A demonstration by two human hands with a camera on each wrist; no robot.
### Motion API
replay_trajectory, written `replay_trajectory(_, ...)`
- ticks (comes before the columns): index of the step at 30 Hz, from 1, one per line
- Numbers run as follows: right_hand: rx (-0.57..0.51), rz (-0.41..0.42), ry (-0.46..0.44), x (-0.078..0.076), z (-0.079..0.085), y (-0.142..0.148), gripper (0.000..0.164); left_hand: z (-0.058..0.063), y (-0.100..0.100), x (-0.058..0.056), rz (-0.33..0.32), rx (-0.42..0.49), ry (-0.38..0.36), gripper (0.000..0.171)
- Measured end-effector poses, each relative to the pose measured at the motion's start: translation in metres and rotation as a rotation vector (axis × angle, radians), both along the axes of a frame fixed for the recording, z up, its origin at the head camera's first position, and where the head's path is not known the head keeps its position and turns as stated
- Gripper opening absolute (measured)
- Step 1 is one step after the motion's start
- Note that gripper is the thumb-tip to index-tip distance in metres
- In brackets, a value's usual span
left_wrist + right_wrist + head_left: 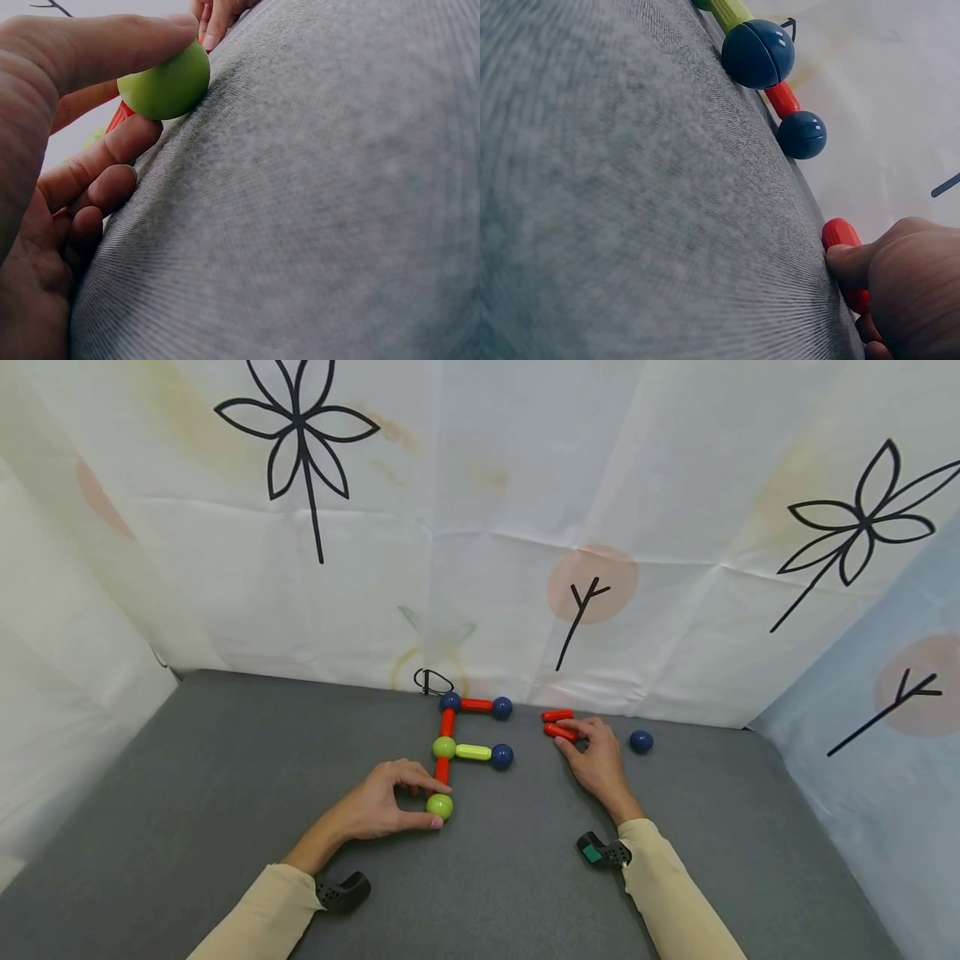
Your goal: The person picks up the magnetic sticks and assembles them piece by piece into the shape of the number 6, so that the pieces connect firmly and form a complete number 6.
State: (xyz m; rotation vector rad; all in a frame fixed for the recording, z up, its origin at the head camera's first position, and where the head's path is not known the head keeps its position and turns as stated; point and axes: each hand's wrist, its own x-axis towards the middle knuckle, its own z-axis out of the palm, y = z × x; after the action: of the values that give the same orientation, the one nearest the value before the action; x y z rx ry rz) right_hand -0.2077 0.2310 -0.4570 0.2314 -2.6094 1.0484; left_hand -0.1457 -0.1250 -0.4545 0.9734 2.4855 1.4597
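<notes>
My left hand point(378, 802) pinches a green ball point(439, 807) between thumb and fingers at the near end of a joined F-shaped figure. A red rod point(442, 770) runs from that ball to a second green ball point(444, 747). From there a yellow-green rod point(473, 752) leads right to a blue ball point(502, 757). Farther back, another red rod point(447, 723) meets a corner blue ball point(450, 702). My right hand point(597, 760) holds a loose red rod point(840, 234) between thumb and fingers, near the table surface; the fingers partly hide it.
Beyond the held rod lies another red rod point(557, 715). A single blue ball point(641, 742) sits right of my right hand. The figure's top arm, a red rod point(476, 705), ends in a blue ball point(502, 707). A printed cloth point(495, 610) hangs behind the grey table point(225, 760).
</notes>
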Motion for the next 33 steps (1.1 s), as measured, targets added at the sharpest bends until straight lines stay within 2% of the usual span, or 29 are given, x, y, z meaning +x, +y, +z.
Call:
replay_trajectory(5, -0.015, 0.01, -0.02, -0.001, 0.001, 0.0, 0.028, 0.0, 0.0, 0.0, 0.004, -0.003, -0.011, 0.039)
replay_trajectory(10, -0.094, 0.056, -0.011, 0.002, 0.007, 0.0, 0.029, -0.001, 0.0, 0.0, -0.001, 0.006, -0.001, 0.039)
replay_trajectory(16, -0.175, 0.192, -0.049, 0.01, 0.029, -0.005, 0.029, -0.002, 0.0, -0.001, -0.003, 0.002, 0.011, 0.039)
replay_trajectory(23, -0.096, 0.382, -0.019, 0.025, 0.049, -0.021, 0.028, -0.002, 0.001, -0.002, 0.001, 0.004, 0.003, 0.039)
replay_trajectory(27, -0.089, 0.463, -0.048, 0.038, 0.047, -0.035, 0.028, -0.002, 0.001, -0.002, 0.004, 0.004, -0.004, 0.039)
replay_trajectory(33, -0.13, 0.56, -0.183, 0.057, 0.033, -0.055, 0.027, -0.002, 0.0, -0.002, 0.004, 0.007, -0.002, 0.038)
